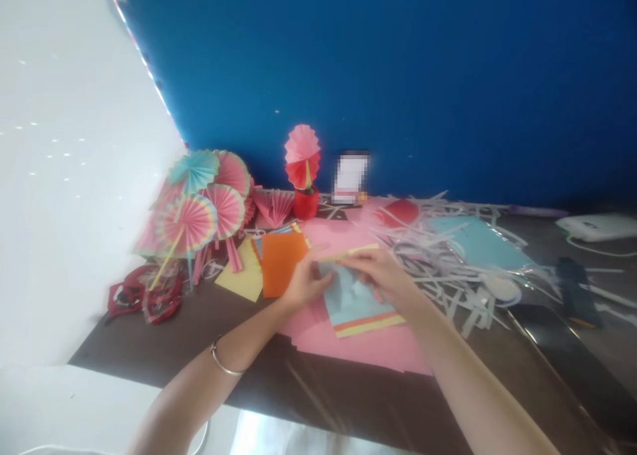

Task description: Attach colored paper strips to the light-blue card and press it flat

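One light-blue paper, banded orange and yellow at its near edge, lies over pink sheets. Left hand: half curled at the far left corner, thumb inward. Right hand: partly closed, fingers bent along the far edge. Motion blur; cannot tell whether either hand pinches the paper or merely presses it. Risk, as judged: uneven pressure could skew the layers; sheets shifting beneath, or snagging nearby white strips, could spoil alignment.

1 pot, 1 bangle, at least 5 fans.
Sheets: at least 5, stacks hide the rest; strips: many, tangled, uncountable.
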Demonstrator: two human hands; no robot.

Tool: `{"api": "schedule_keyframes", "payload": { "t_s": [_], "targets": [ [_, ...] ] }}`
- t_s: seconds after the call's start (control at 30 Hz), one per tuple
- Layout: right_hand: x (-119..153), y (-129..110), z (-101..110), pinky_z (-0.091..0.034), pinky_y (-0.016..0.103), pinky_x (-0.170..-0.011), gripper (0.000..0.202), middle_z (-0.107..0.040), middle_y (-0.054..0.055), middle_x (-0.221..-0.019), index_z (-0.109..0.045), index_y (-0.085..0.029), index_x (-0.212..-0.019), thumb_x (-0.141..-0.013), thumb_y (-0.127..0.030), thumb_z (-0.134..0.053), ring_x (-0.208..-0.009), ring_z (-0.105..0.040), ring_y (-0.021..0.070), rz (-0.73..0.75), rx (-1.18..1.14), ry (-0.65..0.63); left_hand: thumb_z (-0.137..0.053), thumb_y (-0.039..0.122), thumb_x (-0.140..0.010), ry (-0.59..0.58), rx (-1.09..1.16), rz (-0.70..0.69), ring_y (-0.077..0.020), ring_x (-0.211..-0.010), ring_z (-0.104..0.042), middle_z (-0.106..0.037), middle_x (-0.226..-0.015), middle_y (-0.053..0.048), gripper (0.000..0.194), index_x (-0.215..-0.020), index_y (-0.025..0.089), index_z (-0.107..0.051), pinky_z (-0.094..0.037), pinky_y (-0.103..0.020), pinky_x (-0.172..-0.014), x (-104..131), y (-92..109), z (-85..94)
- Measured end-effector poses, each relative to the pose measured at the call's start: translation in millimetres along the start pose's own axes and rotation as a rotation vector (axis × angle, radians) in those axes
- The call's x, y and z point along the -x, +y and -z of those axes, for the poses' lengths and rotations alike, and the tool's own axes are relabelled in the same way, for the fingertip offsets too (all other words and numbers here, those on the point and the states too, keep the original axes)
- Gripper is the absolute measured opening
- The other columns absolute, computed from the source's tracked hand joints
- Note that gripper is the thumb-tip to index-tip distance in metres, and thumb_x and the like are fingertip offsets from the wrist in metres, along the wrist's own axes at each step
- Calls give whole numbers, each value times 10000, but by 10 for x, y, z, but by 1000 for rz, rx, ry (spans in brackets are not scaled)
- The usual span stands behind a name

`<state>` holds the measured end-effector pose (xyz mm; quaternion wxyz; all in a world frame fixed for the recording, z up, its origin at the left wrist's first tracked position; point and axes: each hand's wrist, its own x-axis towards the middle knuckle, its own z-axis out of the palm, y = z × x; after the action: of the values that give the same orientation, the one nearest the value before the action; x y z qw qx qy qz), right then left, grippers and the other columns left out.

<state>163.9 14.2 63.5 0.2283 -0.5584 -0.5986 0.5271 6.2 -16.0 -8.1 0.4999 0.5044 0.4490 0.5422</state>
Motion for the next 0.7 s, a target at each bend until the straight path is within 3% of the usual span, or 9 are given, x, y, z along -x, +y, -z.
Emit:
{"api": "schedule_keyframes", "payload": {
  "t_s": [0.17,0.4,0.57,0.7],
  "targets": [
    [-98,78,-18,-191,195,-327,322,-339,-78,-408,-543,-159,-567,-624,-443,-684,-362,-292,43,9,-63,-23,-596,124,-669,-14,-140,-87,-156,-795,-581,-630,-995,-54,383,-1045,199,-595,-438,-243,-676,7,-10,14],
    [-94,-56,-32,-199,204,-338,279,-366,-70,-413,-557,-162,-596,-603,-404,-695,-367,-296,51,-31,-65,-61,-546,69,-645,21,-278,-138,-152,-754,-576,-655,-915,-32,400,-1015,201,-620,-431,-240,-662,17,30,30],
    [-59,-272,26,-237,212,-365,345,-321,-74,-419,-474,-178,-503,-568,-419,-712,-392,-333,58,16,-124,-62,-572,98,-659,28,-213,-76,-131,-725,-557,-635,-893,-29,372,-1019,186,-609,-428,-220,-631,-4,20,34],
    [-39,-298,74,-263,213,-381,320,-390,-58,-419,-537,-167,-562,-591,-444,-693,-397,-364,64,80,-85,-126,-645,159,-654,9,-78,-14,-98,-643,-523,-611,-831,-12,435,-1079,194,-555,-416,-199,-579,-28,1,24]
  ]
}}
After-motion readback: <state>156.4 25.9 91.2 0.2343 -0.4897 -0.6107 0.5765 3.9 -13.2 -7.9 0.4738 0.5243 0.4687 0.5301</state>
